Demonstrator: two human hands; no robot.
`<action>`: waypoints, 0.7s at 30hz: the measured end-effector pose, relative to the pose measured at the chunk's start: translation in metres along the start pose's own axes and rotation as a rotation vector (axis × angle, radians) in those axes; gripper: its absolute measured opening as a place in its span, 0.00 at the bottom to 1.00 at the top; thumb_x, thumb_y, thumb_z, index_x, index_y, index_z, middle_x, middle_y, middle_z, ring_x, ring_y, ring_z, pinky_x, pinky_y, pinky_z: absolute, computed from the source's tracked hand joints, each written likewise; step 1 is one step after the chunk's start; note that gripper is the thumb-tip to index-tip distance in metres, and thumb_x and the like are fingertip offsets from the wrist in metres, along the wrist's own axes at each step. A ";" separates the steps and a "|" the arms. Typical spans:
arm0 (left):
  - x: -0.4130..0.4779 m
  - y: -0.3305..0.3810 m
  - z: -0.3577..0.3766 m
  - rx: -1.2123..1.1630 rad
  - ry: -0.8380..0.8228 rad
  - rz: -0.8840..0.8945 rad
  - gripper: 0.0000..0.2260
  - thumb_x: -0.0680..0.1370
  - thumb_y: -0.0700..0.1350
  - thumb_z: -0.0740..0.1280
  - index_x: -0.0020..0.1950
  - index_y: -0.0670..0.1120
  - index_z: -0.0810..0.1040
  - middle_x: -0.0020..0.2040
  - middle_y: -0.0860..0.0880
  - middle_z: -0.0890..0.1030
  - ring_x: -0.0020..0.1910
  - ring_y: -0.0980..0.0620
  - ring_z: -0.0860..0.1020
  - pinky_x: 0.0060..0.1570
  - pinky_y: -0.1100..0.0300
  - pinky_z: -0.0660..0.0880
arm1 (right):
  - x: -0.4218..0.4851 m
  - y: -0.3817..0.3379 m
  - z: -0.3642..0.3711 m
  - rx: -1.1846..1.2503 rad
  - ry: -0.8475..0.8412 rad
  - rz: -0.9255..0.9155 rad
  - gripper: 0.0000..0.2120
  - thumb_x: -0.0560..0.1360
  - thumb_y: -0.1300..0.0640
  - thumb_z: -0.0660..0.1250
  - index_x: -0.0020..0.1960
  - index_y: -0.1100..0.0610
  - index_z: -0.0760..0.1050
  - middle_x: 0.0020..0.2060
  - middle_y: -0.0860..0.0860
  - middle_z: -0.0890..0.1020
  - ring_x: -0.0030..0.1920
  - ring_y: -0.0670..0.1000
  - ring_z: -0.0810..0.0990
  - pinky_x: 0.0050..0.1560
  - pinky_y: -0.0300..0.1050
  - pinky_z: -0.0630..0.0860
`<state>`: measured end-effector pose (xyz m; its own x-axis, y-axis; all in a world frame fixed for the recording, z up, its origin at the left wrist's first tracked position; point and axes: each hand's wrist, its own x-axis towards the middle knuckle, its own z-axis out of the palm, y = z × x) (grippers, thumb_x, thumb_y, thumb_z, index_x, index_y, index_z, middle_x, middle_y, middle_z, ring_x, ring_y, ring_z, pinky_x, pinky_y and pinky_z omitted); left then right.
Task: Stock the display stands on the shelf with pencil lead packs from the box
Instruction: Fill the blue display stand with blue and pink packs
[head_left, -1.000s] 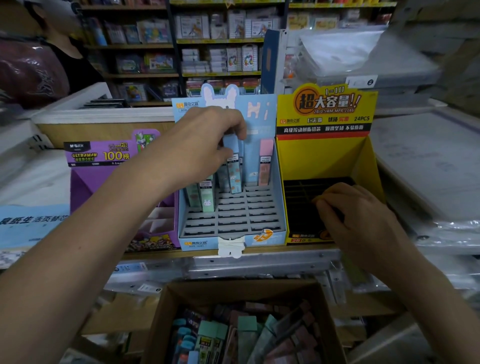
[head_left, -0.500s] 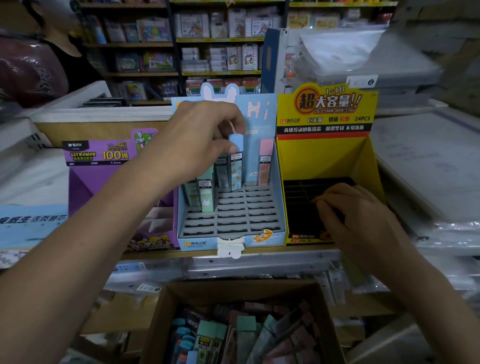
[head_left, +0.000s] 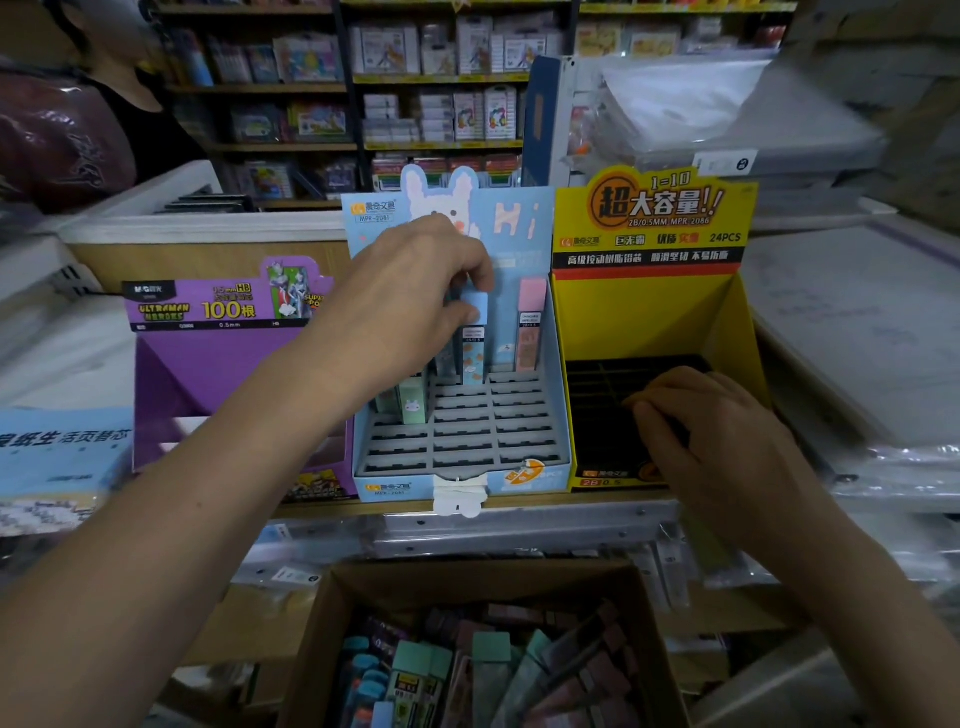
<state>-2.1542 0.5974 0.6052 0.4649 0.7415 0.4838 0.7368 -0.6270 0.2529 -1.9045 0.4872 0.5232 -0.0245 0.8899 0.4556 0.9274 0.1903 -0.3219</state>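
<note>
On shelf, blue display stand (head_left: 410, 488): your left hand (head_left: 415, 301) pinches cap of blue lead pack (head_left: 474, 345), thumb and fingers clamped on it; pack upright in back row, near pink pack (head_left: 530, 332); green pack (head_left: 413, 408) stands lower left in same stand; your right hand (head_left: 717, 441) rests in yellow display stand (head_left: 639, 322), fingers curled together on black grid; cannot tell whether they hold anything; box (head_left: 322, 654) below shelf holds loose packs (head_left: 491, 647).

Left hand (head_left: 415, 301) pushed the blue pack (head_left: 474, 353) down into the stand (head_left: 462, 441).
</note>
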 end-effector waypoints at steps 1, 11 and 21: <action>0.000 0.000 0.001 0.011 0.001 -0.002 0.10 0.74 0.40 0.77 0.52 0.49 0.83 0.49 0.50 0.78 0.48 0.48 0.78 0.53 0.46 0.77 | 0.000 0.000 0.000 0.001 -0.001 0.002 0.12 0.81 0.55 0.61 0.50 0.56 0.83 0.46 0.47 0.80 0.46 0.50 0.75 0.44 0.50 0.75; -0.003 0.012 -0.005 0.196 -0.055 0.010 0.11 0.77 0.41 0.74 0.59 0.47 0.83 0.57 0.46 0.81 0.55 0.41 0.80 0.57 0.45 0.76 | -0.001 -0.003 -0.001 -0.015 -0.007 0.019 0.12 0.81 0.56 0.62 0.50 0.56 0.83 0.47 0.47 0.80 0.48 0.50 0.74 0.45 0.51 0.76; -0.053 0.017 -0.018 0.119 0.190 0.087 0.09 0.78 0.41 0.71 0.58 0.46 0.82 0.55 0.47 0.82 0.56 0.45 0.78 0.56 0.53 0.71 | -0.005 -0.022 -0.015 0.085 0.060 0.026 0.13 0.82 0.57 0.63 0.41 0.59 0.79 0.37 0.51 0.80 0.35 0.46 0.77 0.33 0.37 0.69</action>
<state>-2.1753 0.5428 0.5988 0.4370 0.6204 0.6512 0.7555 -0.6461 0.1085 -1.9191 0.4725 0.5403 0.0237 0.8691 0.4941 0.8926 0.2042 -0.4020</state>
